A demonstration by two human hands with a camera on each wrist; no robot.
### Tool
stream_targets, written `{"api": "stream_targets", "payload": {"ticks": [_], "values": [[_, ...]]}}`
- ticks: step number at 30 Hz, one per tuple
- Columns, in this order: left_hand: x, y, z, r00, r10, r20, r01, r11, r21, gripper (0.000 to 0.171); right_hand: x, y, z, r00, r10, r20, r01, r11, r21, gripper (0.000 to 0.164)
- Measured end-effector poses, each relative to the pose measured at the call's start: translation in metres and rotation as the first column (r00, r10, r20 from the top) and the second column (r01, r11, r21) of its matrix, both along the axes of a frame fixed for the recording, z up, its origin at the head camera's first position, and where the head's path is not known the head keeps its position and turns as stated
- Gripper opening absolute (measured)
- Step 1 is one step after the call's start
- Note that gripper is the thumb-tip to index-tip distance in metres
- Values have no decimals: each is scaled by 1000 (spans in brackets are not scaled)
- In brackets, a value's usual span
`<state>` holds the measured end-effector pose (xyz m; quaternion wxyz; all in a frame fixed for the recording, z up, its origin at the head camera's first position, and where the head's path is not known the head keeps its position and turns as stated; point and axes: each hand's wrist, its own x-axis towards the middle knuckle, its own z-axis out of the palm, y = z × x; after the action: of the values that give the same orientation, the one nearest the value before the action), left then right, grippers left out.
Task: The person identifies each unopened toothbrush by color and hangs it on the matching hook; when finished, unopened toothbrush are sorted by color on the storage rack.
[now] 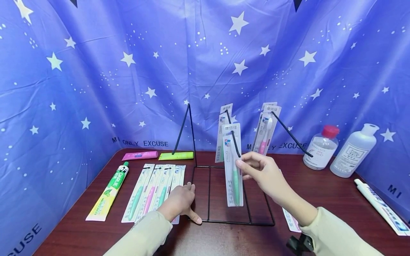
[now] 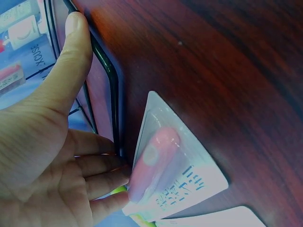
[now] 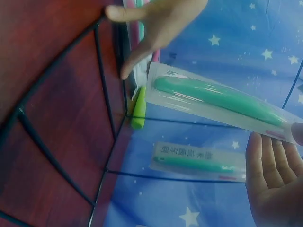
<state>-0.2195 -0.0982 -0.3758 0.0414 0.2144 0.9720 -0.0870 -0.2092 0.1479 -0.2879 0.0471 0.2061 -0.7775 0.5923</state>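
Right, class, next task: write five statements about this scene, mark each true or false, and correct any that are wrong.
1. The right hand pinches a packaged toothbrush with a green handle. True.
2. The left hand holds a cup. False: the left hand touches the wire rack.
3. In the head view, the red-capped bottle stands left of the white bottle. True.
4. The pink tube lies on the wire rack. False: the pink tube lies on the table.
5. The curtain has white stars on it. True.
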Motion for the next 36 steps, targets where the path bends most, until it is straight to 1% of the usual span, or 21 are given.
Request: {"api": "stream_targets", "payload": {"ticks": [5,10,17,22,26,32,36], "values": [[0,0,0,1000,-12,-18,12,1000,-10,119,-21,-4,3,1000,-16,15,16,1000,-25,27],[0,-1,0,1000,-13,-11,13,1000,-1,119,-41,-8,4,999,-34,18,34,999,-31,28],[-1,0,-2,1000,0,10,0,1000,-3,119,-61,-13,6,997,-71,15,71,997,-17,30],[-1,0,-1,1000,15,26,-15,1000,-1,120,-71,-17,8,996,-77,39,79,996,-30,30],[-1,0,0,1000,14,22,-14,1000,5,120,-78,-18,8,994,-85,71,89,994,-55,33],[0,0,0,1000,2,11,-2,1000,6,118,-84,-18,8,994,-69,89,76,995,-70,33],[0,0,1,1000,5,14,-5,1000,13,118,-87,-20,9,995,-45,90,50,997,-50,33]]}}
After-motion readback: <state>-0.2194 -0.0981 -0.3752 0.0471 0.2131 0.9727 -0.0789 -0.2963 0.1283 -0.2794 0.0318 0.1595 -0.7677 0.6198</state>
